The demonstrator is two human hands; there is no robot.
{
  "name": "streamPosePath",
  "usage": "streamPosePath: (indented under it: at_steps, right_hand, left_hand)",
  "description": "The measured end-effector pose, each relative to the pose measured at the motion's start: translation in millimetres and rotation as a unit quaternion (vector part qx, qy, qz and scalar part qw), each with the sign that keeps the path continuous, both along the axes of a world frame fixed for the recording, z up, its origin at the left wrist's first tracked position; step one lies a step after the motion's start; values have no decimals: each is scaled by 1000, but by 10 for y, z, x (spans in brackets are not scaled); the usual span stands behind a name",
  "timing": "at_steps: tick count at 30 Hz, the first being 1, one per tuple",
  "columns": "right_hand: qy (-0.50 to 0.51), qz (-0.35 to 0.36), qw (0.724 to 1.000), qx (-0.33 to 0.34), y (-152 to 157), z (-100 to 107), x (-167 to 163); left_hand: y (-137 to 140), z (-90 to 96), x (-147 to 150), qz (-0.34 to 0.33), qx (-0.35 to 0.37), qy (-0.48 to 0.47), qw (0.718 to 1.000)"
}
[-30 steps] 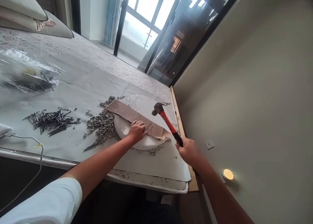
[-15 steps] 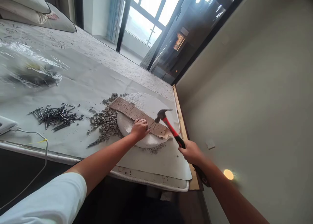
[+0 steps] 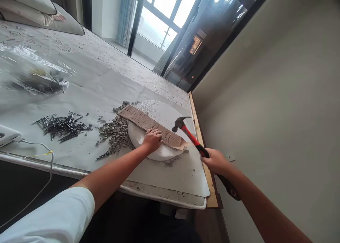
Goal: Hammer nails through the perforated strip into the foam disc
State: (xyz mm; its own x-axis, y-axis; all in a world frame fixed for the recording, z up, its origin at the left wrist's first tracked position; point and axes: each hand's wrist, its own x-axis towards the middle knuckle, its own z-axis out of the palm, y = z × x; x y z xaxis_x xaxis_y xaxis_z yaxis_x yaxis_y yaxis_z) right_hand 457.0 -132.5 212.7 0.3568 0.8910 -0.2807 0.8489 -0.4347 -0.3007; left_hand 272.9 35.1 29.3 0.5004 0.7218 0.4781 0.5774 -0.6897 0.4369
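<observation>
My right hand (image 3: 216,161) is wrapped round the black and red handle of a claw hammer (image 3: 191,136). The hammer head is raised above the right part of a brown perforated strip (image 3: 145,121). My left hand (image 3: 152,140) presses on the strip's near edge, fingers curled and together; the fingertips are partly hidden. Close to those fingers, a thin nail-like piece (image 3: 169,137) shows on the strip. Beneath the strip lies a round white slab (image 3: 170,110), with grey rubble (image 3: 117,133) along its left side.
A pile of nails (image 3: 62,126) lies to the left, with a few more nails (image 3: 104,155) near the rubble. Farther left are a clear plastic bag (image 3: 34,73) and a white device (image 3: 9,135) with a cable. A wooden edge (image 3: 195,112) and the wall (image 3: 278,94) bound the right side.
My right hand and the hammer have shifted to the right, away from the strip. My left hand stays in place on the strip.
</observation>
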Motion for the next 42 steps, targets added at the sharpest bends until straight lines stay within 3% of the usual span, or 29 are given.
streamPosePath:
  at_steps: [5,7,10,12,18,21,24,26,28,31,34,36,38,42]
  right_hand:
    - [-22,-20,996,86,50,202,36]
    - [8,-27,997,71,63,88,-2]
    - [45,-13,999,-11,34,-161,-44]
    - [25,11,1000,-10,5,-198,-45]
    - [-71,16,991,116,-22,117,-71]
    - [-68,5,990,124,-88,-160,-128]
    - [-29,33,998,51,-199,-623,-179]
    - [-25,39,997,55,-269,-802,-206]
    - [-26,22,996,86,-326,-806,-230]
    - [-14,-9,989,147,-391,-636,-281]
    - [53,-34,981,186,-445,-552,-387]
    - [151,-62,969,183,-476,-610,-506]
    - [278,-89,940,175,-495,-722,-669]
    - [503,-123,834,190,-497,-918,-1057]
  left_hand:
    - [12,-6,9,5,6,4,1000]
    - [11,-6,3,3,4,7,1000]
    - [1,-4,-10,-1,-3,10,1000]
    - [-4,-3,-13,-3,-5,10,1000]
    - [16,-20,4,2,-1,3,1000]
    - [30,-29,3,0,7,10,1000]
    - [41,-23,-13,-7,12,8,1000]
    - [48,-14,-29,-9,12,5,1000]
    - [55,-2,-42,-10,9,7,1000]
    - [63,12,-52,-11,4,13,1000]
    - [71,20,-67,-14,0,6,1000]
    - [79,32,-94,-18,-10,-7,1000]
    - [88,66,-149,-16,-22,-27,999]
    - [94,227,-407,-1,-10,-83,997]
